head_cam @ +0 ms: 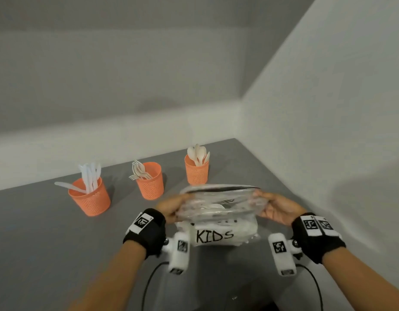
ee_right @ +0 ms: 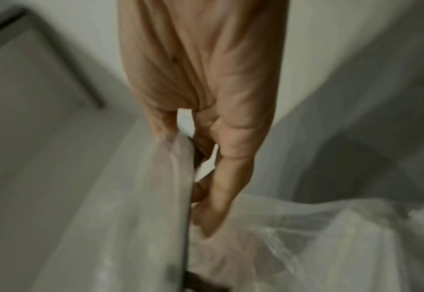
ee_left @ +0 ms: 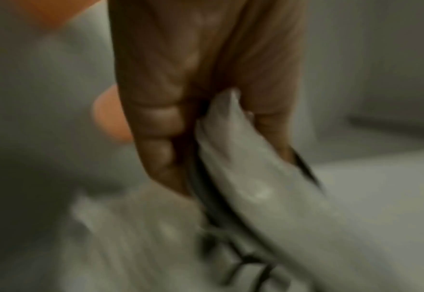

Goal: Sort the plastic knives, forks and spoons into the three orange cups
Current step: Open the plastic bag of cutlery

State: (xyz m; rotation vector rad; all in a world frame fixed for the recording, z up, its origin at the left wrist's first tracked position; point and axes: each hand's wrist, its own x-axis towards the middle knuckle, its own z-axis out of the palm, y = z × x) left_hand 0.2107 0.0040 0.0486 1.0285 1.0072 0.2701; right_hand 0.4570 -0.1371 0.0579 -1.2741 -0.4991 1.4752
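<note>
Three orange mesh cups stand in a row on the grey table: the left cup (head_cam: 90,197) holds white knives, the middle cup (head_cam: 150,181) forks, the right cup (head_cam: 196,169) spoons. In front of them I hold up a clear zip bag (head_cam: 218,212) marked "KIDS", with white cutlery inside. My left hand (head_cam: 171,206) grips the bag's left top edge, its fingers (ee_left: 156,126) curled over the plastic (ee_left: 256,187). My right hand (head_cam: 276,207) pinches the right top edge (ee_right: 156,197). The bag's mouth is stretched between both hands.
A white wall runs along the back of the table (head_cam: 37,232), and a second wall (head_cam: 328,131) closes it on the right. Black cables (head_cam: 149,281) hang from the wrist cameras near the front edge.
</note>
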